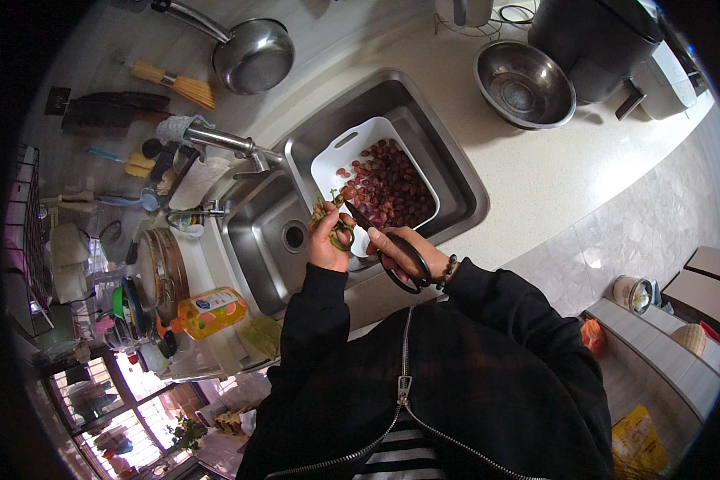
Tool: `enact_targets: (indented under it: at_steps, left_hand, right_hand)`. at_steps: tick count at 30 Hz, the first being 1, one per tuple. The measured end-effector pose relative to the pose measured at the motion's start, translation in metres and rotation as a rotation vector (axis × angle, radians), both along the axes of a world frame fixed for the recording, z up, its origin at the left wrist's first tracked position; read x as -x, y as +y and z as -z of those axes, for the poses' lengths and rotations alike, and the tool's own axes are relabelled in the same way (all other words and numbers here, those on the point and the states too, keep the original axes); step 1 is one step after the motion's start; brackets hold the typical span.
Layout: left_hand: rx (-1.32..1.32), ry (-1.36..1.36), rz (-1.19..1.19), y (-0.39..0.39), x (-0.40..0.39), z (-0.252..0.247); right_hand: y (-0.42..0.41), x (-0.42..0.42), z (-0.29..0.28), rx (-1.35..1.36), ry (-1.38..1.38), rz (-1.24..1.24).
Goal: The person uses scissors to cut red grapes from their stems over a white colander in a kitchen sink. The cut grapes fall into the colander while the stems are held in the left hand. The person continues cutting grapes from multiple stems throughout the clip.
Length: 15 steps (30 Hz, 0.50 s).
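My left hand (329,240) grips a green grape stem (339,235) that has few grapes on it. One reddish grape (349,192) shows at its upper end. In my right hand (409,252) is a pair of scissors with black handles (421,264); the dark blades (358,215) point up and left at the stem, close to that grape. Whether the blades touch the stem I cannot tell. Below both hands a white plastic basin (324,171) sits in the right bowl of the steel sink, holding many loose red grapes (396,180).
The sink's left bowl (258,246) has a drain, with a chrome faucet (228,141) behind. A steel mixing bowl (523,84) and a black air fryer (588,54) stand on the counter at right. A yellow detergent bottle (210,312) is left. A saucepan (255,57) hangs above.
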<state>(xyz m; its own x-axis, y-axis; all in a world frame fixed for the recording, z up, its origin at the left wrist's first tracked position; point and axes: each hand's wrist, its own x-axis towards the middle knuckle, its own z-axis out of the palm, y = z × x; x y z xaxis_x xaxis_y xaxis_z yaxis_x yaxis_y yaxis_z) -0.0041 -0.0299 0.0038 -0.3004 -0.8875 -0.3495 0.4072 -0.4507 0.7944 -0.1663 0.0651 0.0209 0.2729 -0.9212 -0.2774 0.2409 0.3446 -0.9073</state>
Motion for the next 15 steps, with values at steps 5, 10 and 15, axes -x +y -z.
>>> enact_targets:
  at_steps: [5, 10, 15]
  left_hand:
    - [0.007, -0.034, -0.016, 0.000, 0.002, -0.001]
    - [0.069, -0.148, 0.117, -0.007, -0.009, -0.011]
    - [0.225, -0.272, 0.112, -0.009, -0.004, -0.018]
  right_hand:
    - [-0.001, 0.001, -0.003, -0.019, 0.037, -0.005]
    - [-0.002, 0.002, -0.006, 0.029, 0.211, 0.012]
    - [-0.005, 0.000, 0.002, 0.150, 0.459, 0.040]
